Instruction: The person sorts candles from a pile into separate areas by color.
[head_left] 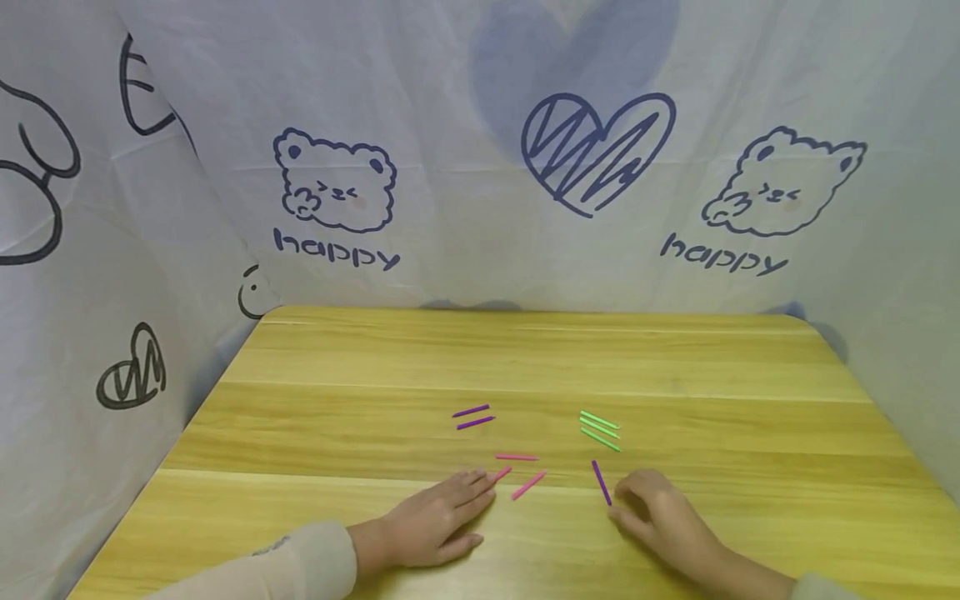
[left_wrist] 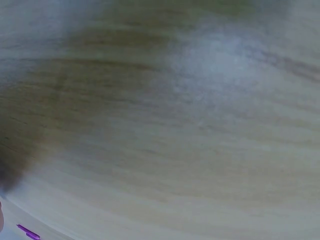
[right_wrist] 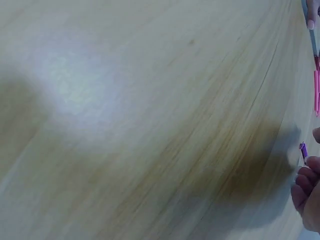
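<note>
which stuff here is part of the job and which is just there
Likely in the job:
three pink sticks, one at the left hand
single purple stick, by the right hand
pair of purple sticks
three green sticks

Probably just there:
wood-grain table
printed cloth behind it

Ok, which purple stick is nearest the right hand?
The lone purple stick beside the right hand; the other two purple sticks lie paired, farther left.

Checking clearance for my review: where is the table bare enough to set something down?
The yellow wooden table is bare beyond the paired thin purple sticks and thin green sticks, to the white printed cloth, and between both groups. It's crowded between the left hand and right hand, around the thin pink sticks and lone purple stick.
</note>
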